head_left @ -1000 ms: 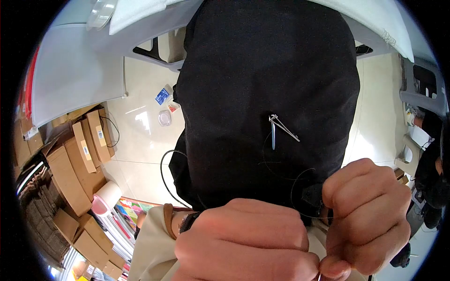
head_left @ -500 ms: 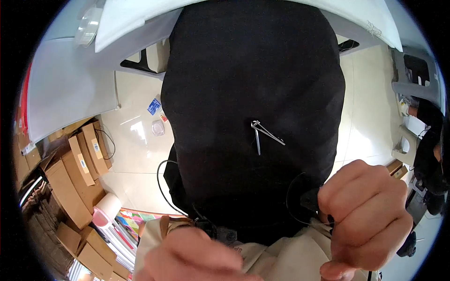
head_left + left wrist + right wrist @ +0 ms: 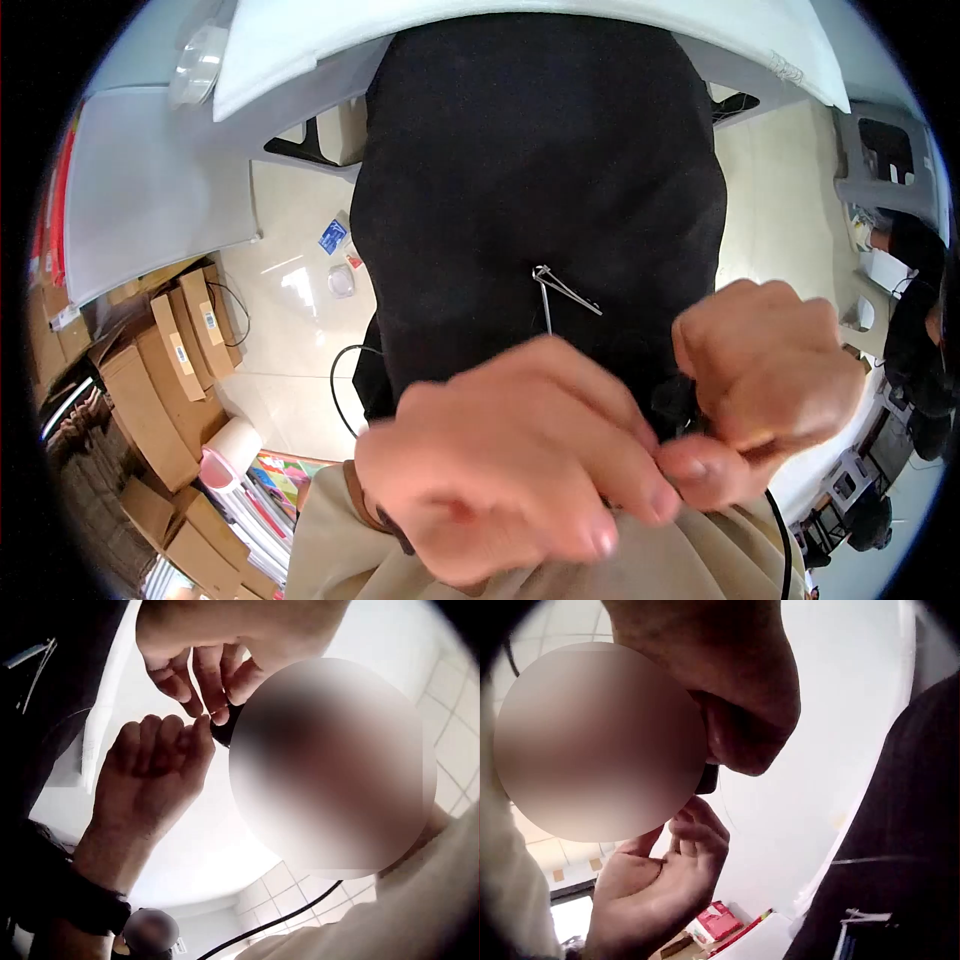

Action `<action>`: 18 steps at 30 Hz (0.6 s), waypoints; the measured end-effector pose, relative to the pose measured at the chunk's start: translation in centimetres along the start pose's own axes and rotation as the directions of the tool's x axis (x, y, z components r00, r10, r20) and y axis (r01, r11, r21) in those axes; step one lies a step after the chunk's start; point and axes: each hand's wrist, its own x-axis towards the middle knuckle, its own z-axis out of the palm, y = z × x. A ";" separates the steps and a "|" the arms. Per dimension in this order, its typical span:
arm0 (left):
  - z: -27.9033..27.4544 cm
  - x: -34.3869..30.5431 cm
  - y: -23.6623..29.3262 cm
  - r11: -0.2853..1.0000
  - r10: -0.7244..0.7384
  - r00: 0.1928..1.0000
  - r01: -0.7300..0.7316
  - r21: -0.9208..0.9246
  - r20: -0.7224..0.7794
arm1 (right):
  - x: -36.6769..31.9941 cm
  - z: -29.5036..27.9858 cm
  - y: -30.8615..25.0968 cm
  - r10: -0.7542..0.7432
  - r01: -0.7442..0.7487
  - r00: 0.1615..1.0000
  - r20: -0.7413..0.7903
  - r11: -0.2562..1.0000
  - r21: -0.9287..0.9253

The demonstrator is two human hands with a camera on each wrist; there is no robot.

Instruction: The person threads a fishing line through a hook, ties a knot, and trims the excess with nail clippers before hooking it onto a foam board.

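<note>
My left hand [image 3: 510, 460], fingers loosely bent, meets my right hand [image 3: 770, 390] at the fingertips in the head view. The right hand has its fingers curled, with thumb and forefinger together. In the left wrist view, the left fingertips hang beside the right hand's pinch [image 3: 150, 765]. A fine thread [image 3: 728, 810] shows near the hands in the right wrist view; its end at the fingers is too small to make out. A silver nail clipper [image 3: 565, 288], its lever swung out, lies on black cloth [image 3: 540, 150] beyond the hands.
A white padded edge [image 3: 520, 22] curves behind the black cloth. Cardboard boxes [image 3: 180, 340] and a pink-rimmed roll [image 3: 230, 450] stand at left. A black cable [image 3: 340, 390] loops beside the cloth. Small packets [image 3: 333, 236] lie on the floor; stools stand at right.
My left hand drew down and left, then came back up to the right hand with its fingers more extended. My right hand has risen slightly. The view has shifted over the clipper.
</note>
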 end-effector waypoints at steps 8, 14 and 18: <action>-0.1 0.1 1.0 0.949 -0.295 0.942 0.270 -0.159 -0.160 | 0.9 -2.0 -0.6 0.112 -0.069 0.977 0.180 0.971 -0.227; -0.2 0.4 0.6 0.949 -0.316 0.933 0.309 -0.068 -0.174 | 2.1 -2.9 -1.0 0.158 0.030 0.943 0.294 0.838 -0.545; -0.5 0.8 0.7 0.915 -0.379 0.909 0.396 0.077 -0.173 | 2.0 -2.6 -1.3 0.088 0.119 0.952 0.293 0.777 -0.619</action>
